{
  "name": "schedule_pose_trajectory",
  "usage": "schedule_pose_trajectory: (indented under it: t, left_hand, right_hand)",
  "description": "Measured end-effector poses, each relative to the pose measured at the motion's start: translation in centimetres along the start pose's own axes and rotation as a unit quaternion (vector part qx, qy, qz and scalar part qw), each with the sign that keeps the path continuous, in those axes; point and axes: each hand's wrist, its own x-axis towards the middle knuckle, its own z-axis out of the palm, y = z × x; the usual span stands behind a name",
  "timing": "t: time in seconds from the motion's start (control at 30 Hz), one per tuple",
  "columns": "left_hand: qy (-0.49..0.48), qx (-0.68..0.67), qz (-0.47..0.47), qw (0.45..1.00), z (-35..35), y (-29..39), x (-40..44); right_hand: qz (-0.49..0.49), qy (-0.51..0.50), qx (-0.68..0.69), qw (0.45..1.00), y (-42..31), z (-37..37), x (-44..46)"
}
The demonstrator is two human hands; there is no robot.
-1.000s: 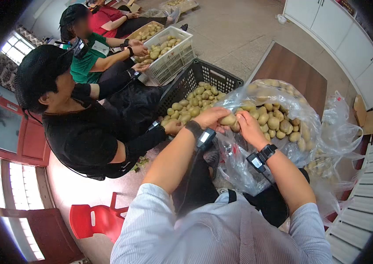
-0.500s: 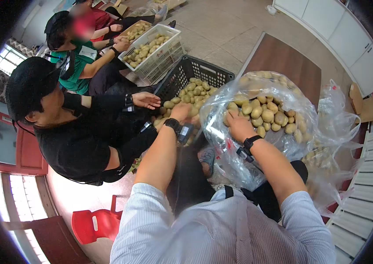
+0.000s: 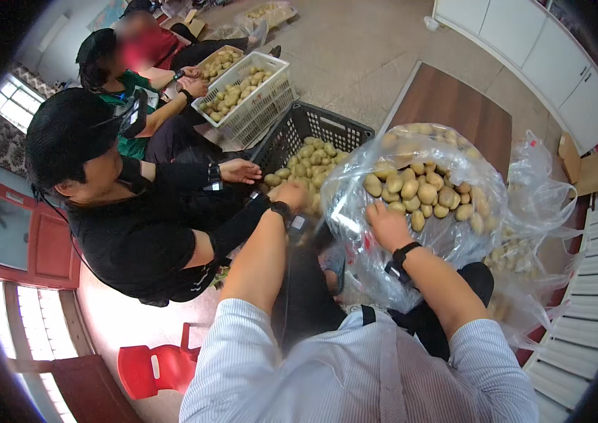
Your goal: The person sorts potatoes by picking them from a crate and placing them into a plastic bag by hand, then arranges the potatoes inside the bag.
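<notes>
My left hand (image 3: 292, 196) is over the near side of a black crate (image 3: 349, 128), close to the brownish-green, kiwi-like fruits (image 3: 315, 158) in it. Motion blurs its fingers, and whether it holds a fruit is hidden. On the near side of a clear plastic bag (image 3: 355, 247) lies my right hand (image 3: 387, 227), its fingers forward and slightly apart, with no fruit visible in it. Similar fruits (image 3: 427, 193) fill the open mouth of the bag just beyond these fingers.
At the left, a co-worker in black (image 3: 122, 225) reaches toward the black crate. Behind are other seated people and a white crate (image 3: 260, 106) of fruits. A brown tabletop (image 3: 454, 106) lies beyond the bag, more plastic bags (image 3: 528, 190) at right, and a red chair (image 3: 161, 366) at lower left.
My hands were together around a fruit between crate and bag. They have parted: the left went over the crate, the right to the bag, then slightly back toward me.
</notes>
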Motion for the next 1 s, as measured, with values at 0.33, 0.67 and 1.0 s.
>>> schedule_pose_trajectory:
  t: [0.33, 0.67, 1.0]
  left_hand:
    - [-0.031, 0.525, 0.216, 0.823, -0.5, 2.7, -3.0]
    - [0.036, 0.071, 0.039, 0.996, 1.3, 6.6, -5.1]
    - [-0.085, -0.094, 0.032, 0.992, 2.4, 9.2, -7.8]
  right_hand:
    - [-0.002, -0.010, -0.007, 1.000, 0.1, -0.9, -3.9]
    - [0.032, -0.021, 0.036, 0.999, -0.1, -2.0, -5.4]
    - [0.265, -0.018, 0.312, 0.912, 1.6, 1.9, -5.9]
